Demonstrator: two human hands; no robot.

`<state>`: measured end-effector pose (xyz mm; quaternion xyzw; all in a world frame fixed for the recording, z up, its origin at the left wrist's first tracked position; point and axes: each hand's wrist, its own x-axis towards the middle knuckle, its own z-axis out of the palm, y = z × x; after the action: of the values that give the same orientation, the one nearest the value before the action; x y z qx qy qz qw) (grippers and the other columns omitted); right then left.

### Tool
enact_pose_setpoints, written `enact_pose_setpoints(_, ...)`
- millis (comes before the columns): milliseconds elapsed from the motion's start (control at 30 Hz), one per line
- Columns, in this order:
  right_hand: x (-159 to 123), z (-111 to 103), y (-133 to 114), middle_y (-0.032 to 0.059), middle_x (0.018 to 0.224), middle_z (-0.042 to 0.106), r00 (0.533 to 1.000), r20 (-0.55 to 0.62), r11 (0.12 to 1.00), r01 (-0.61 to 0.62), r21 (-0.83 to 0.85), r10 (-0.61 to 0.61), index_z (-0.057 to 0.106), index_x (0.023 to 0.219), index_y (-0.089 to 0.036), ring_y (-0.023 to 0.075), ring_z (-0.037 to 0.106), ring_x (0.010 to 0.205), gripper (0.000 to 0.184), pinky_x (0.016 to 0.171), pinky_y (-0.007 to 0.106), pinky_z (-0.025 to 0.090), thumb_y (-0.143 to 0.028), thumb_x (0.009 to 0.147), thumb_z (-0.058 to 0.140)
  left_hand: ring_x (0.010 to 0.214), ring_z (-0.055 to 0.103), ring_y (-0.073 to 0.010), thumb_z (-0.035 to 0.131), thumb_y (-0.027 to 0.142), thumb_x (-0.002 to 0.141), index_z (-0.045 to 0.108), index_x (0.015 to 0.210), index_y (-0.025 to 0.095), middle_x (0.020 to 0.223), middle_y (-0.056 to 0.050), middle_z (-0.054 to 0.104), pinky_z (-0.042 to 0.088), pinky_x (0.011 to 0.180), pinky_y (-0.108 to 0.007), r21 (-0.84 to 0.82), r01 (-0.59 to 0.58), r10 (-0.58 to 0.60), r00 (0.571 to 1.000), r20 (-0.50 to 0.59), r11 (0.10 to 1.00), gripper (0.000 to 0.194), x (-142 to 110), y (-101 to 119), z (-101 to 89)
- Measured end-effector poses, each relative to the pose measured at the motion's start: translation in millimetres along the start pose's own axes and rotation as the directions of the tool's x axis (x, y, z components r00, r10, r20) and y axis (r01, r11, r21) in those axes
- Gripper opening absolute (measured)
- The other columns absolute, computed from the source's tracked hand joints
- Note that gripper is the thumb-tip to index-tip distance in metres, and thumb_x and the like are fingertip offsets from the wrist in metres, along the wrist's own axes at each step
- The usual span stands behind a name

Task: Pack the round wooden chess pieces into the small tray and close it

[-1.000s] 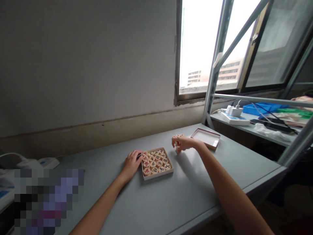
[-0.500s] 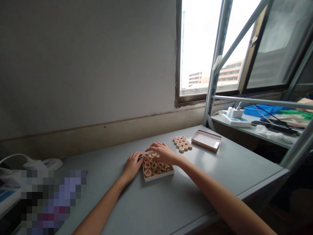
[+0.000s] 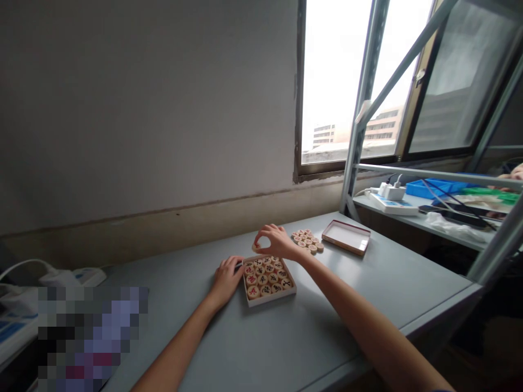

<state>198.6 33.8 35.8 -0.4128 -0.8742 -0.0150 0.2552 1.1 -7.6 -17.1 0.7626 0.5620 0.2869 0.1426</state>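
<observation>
Left hand (image 3: pixel 227 276) loosely open beside the box (image 3: pixel 273 299), the right hand (image 3: pixel 277 239) pinches a piece (image 3: pixel 256 248), seemingly mid-transfer and next needing careful placement.

Two bare hands and slender forearms, seen in the lower half of the frame, belong to the person wearing the camera. The left hand (image 3: pixel 227 277), left of lower centre, is slim-fingered, with a narrow wrist and a left forearm (image 3: pixel 186 337) that widens steadily to the bottom edge. Near the centre, the right hand (image 3: pixel 278 242) is similarly slim, its right forearm (image 3: pixel 355 316) tapering at the wrist and broadening toward the lower right. Both forearms are uncovered, smooth in outline and cropped by the frame.
</observation>
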Motion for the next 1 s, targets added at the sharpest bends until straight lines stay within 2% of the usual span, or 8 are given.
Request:
enact_pose_setpoints(167, -17, -6, 41, 0.0038, 0.101, 0.056, 0.963, -0.061, 0.942, -0.271, -0.197, 0.264, 0.06, 0.089, -0.023, 0.021, 0.044, 0.098, 0.017, 0.081, 0.035, 0.027, -0.036, 0.078, 0.057, 0.105, 0.048, -0.0189, 0.038, 0.029, 0.082, 0.055, 0.098, 0.019, 0.109, -0.004, 0.059, 0.035, 0.094, -0.033, 0.023, 0.009, -0.008, 1.0, -0.009, 1.0, 0.025, 1, 0, 1.4)
enact_pose_setpoints(300, -27, -5, 60, 0.0077, 0.104, 0.055, 0.918, -0.098, 0.884, -0.397, -0.246, 0.385, 0.06, 0.094, -0.022, 0.0247, 0.042, 0.099, 0.019, 0.081, 0.04, 0.026, -0.032, 0.08, 0.052, 0.105, 0.049, -0.0184, 0.037, 0.028, 0.083, 0.055, 0.099, 0.018, 0.109, -0.004, 0.058, 0.035, 0.094, -0.032, 0.032, 0.014, -0.014, 1.0, -0.001, 0.999, 0.026, 0, 2, 0.2)
enact_pose_setpoints(400, -28, -7, 58, 0.0064, 0.104, 0.056, 0.912, -0.091, 0.878, -0.41, -0.247, 0.4, 0.06, 0.095, -0.024, 0.024, 0.043, 0.098, 0.018, 0.081, 0.04, 0.026, -0.032, 0.081, 0.05, 0.106, 0.048, -0.0183, 0.037, 0.027, 0.083, 0.054, 0.1, 0.017, 0.111, -0.004, 0.058, 0.035, 0.094, -0.031, 0.045, 0.03, -0.03, 0.999, 0.011, 0.999, 0.026, -1, 4, -1.1)
enact_pose_setpoints(533, -25, -8, 49, 0.0044, 0.113, 0.055, 0.935, -0.061, 0.901, -0.353, -0.251, 0.349, 0.059, 0.102, -0.027, 0.0234, 0.042, 0.104, 0.022, 0.084, 0.04, 0.026, -0.029, 0.082, 0.049, 0.106, 0.048, -0.0179, 0.037, 0.027, 0.083, 0.054, 0.1, 0.018, 0.11, -0.004, 0.058, 0.035, 0.094, -0.031, 0.051, 0.043, -0.044, 0.999, 0.013, 0.998, 0.026, -1, 5, -1.1)
enact_pose_setpoints(667, -28, -3, 53, 0.0042, 0.118, 0.054, 0.946, 0.0, 0.911, -0.311, -0.269, 0.323, 0.062, 0.101, -0.028, 0.0248, 0.04, 0.108, 0.022, 0.087, 0.043, 0.024, -0.029, 0.082, 0.05, 0.106, 0.048, -0.0179, 0.037, 0.028, 0.083, 0.055, 0.1, 0.018, 0.11, -0.004, 0.058, 0.035, 0.094, -0.031, 0.049, 0.034, -0.034, 0.999, 0.002, 0.998, 0.026, -1, 4, -0.2)
enact_pose_setpoints(833, -34, -2, 66, 0.0049, 0.118, 0.054, 0.923, 0.014, 0.89, -0.367, -0.271, 0.385, 0.064, 0.099, -0.029, 0.026, 0.04, 0.109, 0.022, 0.088, 0.047, 0.024, -0.03, 0.084, 0.047, 0.104, 0.05, -0.0179, 0.038, 0.028, 0.083, 0.055, 0.098, 0.018, 0.108, -0.004, 0.059, 0.037, 0.092, -0.031, 0.043, 0.023, -0.023, 1.0, -0.011, 0.999, 0.025, -1, 3, -0.1)
enact_pose_setpoints(1000, -30, -9, 59, 0.0047, 0.121, 0.051, 0.918, 0.011, 0.894, -0.384, -0.229, 0.397, 0.06, 0.106, -0.029, 0.0252, 0.041, 0.111, 0.025, 0.089, 0.045, 0.027, -0.031, 0.083, 0.049, 0.102, 0.05, -0.0182, 0.037, 0.028, 0.082, 0.055, 0.097, 0.018, 0.107, -0.004, 0.059, 0.037, 0.092, -0.032, 0.035, 0.0, 0.001, 1.0, -0.025, 0.999, 0.025, 0, 1, 1.9)
